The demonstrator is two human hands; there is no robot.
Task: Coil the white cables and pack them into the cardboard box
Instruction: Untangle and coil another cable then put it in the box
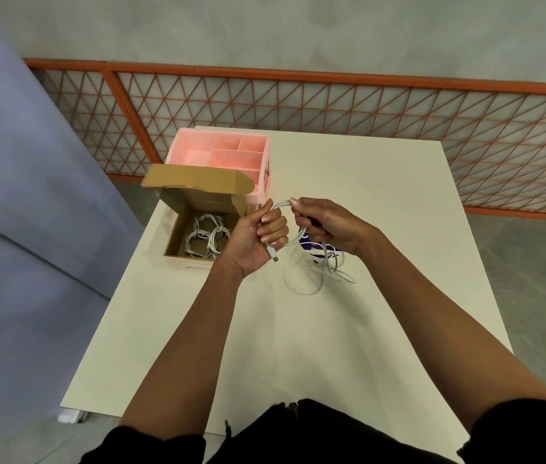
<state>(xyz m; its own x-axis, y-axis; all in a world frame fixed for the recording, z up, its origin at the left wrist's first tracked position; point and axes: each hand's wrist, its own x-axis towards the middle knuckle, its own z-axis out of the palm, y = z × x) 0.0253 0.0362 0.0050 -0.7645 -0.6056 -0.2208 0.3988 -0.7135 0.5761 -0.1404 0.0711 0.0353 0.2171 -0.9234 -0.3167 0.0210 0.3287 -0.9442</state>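
Observation:
A white cable [303, 289] hangs in a loose loop above the white table [332, 329]. My left hand [258, 237] grips the cable near its plug end, with the connector sticking out below the fingers. My right hand [327, 226] pinches the cable's upper arc between thumb and fingertips, just to the right of the left hand. The rest of the cable trails down under the right hand. An open cardboard box [178, 244] stands at the table's left edge, lid flap raised, with several coiled white cables [206, 237] inside.
A pink plastic organiser [228, 155] with compartments stands behind the box. A purple and white packet [317, 247] lies under my right hand, mostly hidden. An orange mesh fence [365, 108] runs beyond the table. A blue wall stands to the left.

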